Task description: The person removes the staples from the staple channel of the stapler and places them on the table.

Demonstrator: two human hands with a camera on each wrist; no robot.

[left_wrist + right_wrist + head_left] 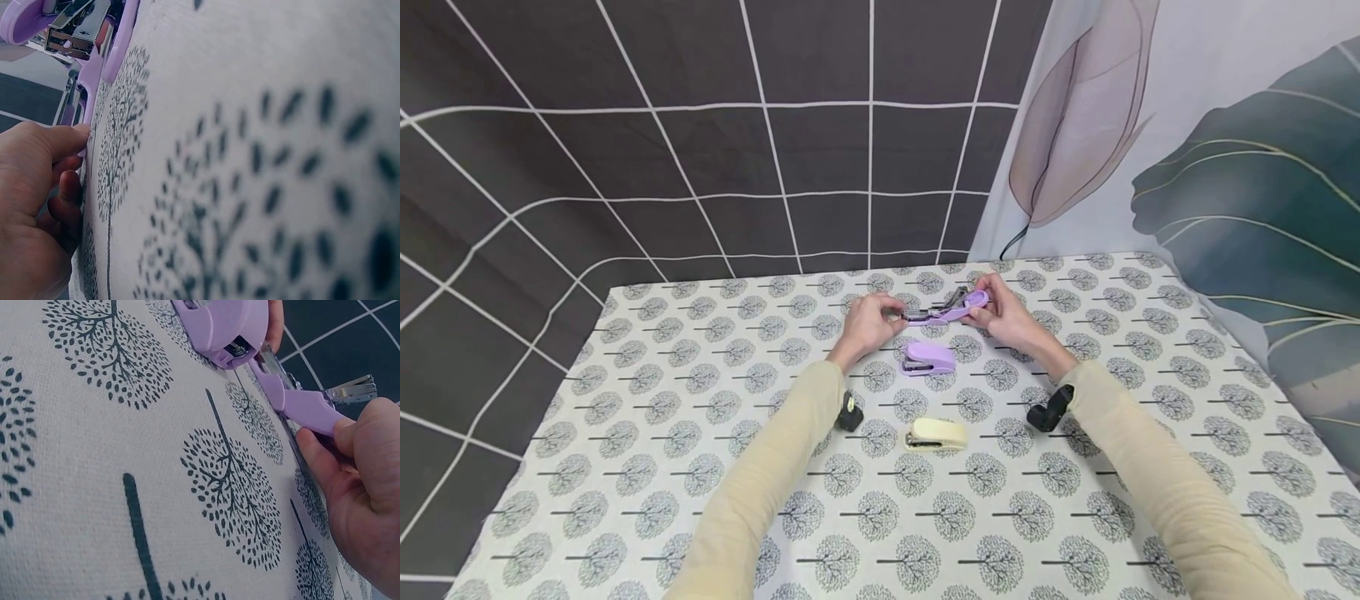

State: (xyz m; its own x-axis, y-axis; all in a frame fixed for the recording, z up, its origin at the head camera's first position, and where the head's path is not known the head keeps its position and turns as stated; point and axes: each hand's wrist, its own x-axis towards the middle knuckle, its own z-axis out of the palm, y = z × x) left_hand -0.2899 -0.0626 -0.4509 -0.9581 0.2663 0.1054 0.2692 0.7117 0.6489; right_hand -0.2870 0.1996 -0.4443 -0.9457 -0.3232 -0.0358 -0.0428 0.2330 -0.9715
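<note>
Both hands hold a purple stapler (953, 312) that is spread open, its metal parts exposed, over the far part of the table. At its left end, the thumb and fingers of my left hand (867, 325) pinch the tip. My right hand (1009, 320) grips the wider purple end; in the right wrist view the thumb lies on the purple body (309, 411), with a metal piece sticking up beside it. Just in front of the hands sits a second purple stapler (931, 357), folded together. A cream stapler (938, 433) lies nearer, between the forearms.
A white cloth with a tree print (700, 442) covers the table. Behind it hangs a dark curtain with white grid lines (820, 150), and a leaf-patterned curtain (1240, 192) hangs at the right. A black cord (1015, 242) shows at the back edge.
</note>
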